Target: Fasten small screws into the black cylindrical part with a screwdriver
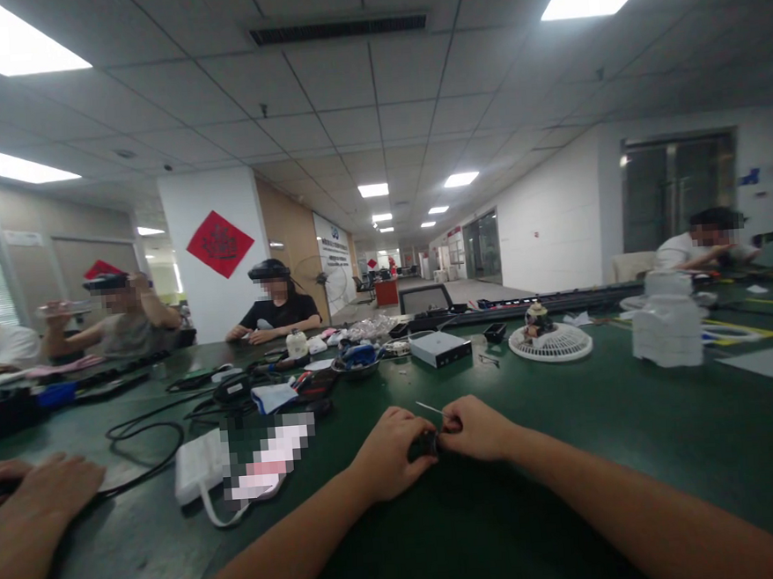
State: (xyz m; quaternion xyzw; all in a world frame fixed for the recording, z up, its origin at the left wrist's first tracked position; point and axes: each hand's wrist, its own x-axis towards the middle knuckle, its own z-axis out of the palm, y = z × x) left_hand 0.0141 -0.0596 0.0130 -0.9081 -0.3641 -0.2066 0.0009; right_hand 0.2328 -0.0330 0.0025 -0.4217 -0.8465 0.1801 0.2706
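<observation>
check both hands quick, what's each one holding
Left hand: closed, holding a small dark object.
Right hand: closed on the same object, fingers beside a thin metal pin.

The person's left forearm [291, 543] and right forearm [640, 510] were bare, each a long, smooth shape that widened toward the elbow and narrowed to the wrist. The left hand [388, 455] and right hand [479, 428] were bare as well, with rounded knuckles and slim fingers [452, 423]. Both wrists were bare too, and the skin looked even, with soft shading along the forearms under the ceiling lights. The fingernails were too small to make out.
</observation>
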